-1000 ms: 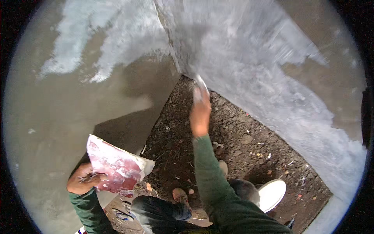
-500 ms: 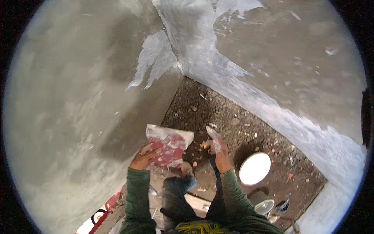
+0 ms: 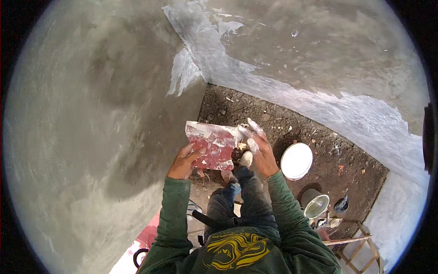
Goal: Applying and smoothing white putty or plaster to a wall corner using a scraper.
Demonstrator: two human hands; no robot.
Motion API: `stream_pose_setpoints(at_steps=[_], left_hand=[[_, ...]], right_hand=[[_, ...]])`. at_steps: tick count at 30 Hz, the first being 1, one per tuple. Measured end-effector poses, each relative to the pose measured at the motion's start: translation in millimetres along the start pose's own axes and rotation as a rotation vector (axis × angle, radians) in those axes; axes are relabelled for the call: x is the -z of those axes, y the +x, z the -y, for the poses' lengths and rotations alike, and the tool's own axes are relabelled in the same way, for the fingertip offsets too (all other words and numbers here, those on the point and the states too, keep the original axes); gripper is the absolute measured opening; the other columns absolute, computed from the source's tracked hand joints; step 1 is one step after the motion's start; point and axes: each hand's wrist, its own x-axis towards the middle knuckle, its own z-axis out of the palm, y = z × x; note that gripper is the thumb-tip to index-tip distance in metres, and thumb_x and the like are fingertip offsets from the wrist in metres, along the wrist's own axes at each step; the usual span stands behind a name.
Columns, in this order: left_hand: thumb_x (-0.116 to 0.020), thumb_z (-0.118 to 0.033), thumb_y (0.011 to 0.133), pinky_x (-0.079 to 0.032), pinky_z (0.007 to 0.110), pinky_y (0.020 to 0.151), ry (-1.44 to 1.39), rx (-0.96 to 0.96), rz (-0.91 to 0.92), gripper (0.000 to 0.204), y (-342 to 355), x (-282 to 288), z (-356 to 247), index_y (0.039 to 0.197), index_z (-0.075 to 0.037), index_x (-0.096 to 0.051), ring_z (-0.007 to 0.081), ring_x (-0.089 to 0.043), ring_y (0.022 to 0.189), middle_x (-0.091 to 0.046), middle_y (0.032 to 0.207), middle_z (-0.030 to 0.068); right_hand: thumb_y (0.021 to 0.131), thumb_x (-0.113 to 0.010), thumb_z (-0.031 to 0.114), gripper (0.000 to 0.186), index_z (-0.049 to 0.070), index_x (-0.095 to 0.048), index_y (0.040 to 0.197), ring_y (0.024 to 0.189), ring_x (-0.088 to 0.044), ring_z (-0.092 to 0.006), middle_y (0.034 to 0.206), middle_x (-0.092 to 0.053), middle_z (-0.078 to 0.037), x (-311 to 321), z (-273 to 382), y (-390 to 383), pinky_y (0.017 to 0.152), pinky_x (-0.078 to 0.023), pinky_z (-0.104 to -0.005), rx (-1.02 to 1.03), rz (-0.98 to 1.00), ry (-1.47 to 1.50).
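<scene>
my left hand (image 3: 185, 163) grips the red board (image 3: 212, 146) by its left edge, thumb laid over the face and the other fingers out of sight behind it. the board sits between my two hands, out in front of my body and above the dirt floor (image 3: 278, 116), its face streaked with white paste (image 3: 236, 133), thickest along the top edge and the right corner. my right hand (image 3: 260, 150) is at that right corner, fingers whitened and parted, pointing up and toward the board; whether they pinch something thin or touch the paste, i cannot tell.

as for markings, the front of my green shirt (image 3: 273, 233) carries a yellow print (image 3: 238, 250) of curling lines with some lettering in it.

both sleeved forearms come up from the lower edge, elbows bent, the left nearly straight up, the right slanting inward. to the right of my right hand a round white lid (image 3: 296, 161) lies on the floor, with a bucket (image 3: 315, 204) near it.
</scene>
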Motion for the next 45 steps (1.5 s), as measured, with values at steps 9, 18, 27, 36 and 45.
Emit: stream_pose_setpoints(at_steps=[9,18,27,36,45], left_hand=[[-0.065,-0.019,0.089,-0.047,0.032,0.043,0.028,-0.024,0.053,0.038,27,-49,-14,0.121,-0.001,-0.055,0.0148,-0.064,0.070,-0.066,0.101,0.0073],[-0.063,-0.017,0.088,-0.045,0.029,0.045,-0.003,0.056,-0.030,0.032,112,-35,3,0.117,-0.005,-0.057,0.0140,-0.065,0.071,-0.067,0.097,0.0051],[-0.064,-0.024,0.088,-0.048,0.027,0.046,0.326,0.054,-0.028,0.037,190,2,8,0.118,-0.003,-0.058,0.0127,-0.064,0.070,-0.067,0.100,0.0069],[-0.061,-0.051,0.088,-0.050,0.048,0.087,0.644,0.001,0.013,0.072,216,122,100,0.128,0.008,-0.049,0.0294,-0.061,0.099,-0.060,0.115,0.0241],[-0.068,-0.037,0.086,-0.048,0.028,0.049,0.512,0.319,-0.051,0.048,172,141,132,0.116,-0.001,-0.056,0.0156,-0.059,0.064,-0.063,0.087,0.0065]], right_hand=[[0.102,-0.042,0.038,0.044,0.011,-0.057,0.133,0.144,-0.023,-0.0315,0.153,-0.032,-0.011,4,-48,4,0.117,-0.017,-0.0445,-0.132,-0.001,0.132],[0.101,-0.044,0.042,0.057,0.011,-0.036,0.148,0.140,-0.031,-0.0306,0.150,-0.037,-0.014,-30,-92,26,0.116,-0.020,-0.0416,-0.375,-0.118,0.411],[0.100,-0.038,0.048,0.065,-0.001,-0.040,0.143,0.138,-0.034,-0.0242,0.147,-0.042,-0.014,-85,-143,67,0.115,-0.023,-0.0362,-0.508,-0.266,0.847],[0.097,-0.047,0.039,0.046,0.002,-0.049,0.125,0.125,-0.047,-0.0287,0.132,-0.054,-0.014,-113,-137,159,0.105,-0.034,-0.0475,-0.588,-0.499,1.235],[0.096,-0.041,0.030,0.041,0.007,-0.047,0.129,0.111,-0.050,-0.0270,0.126,-0.054,-0.011,-228,-251,327,0.093,-0.038,-0.0432,-0.586,-0.437,1.616]])
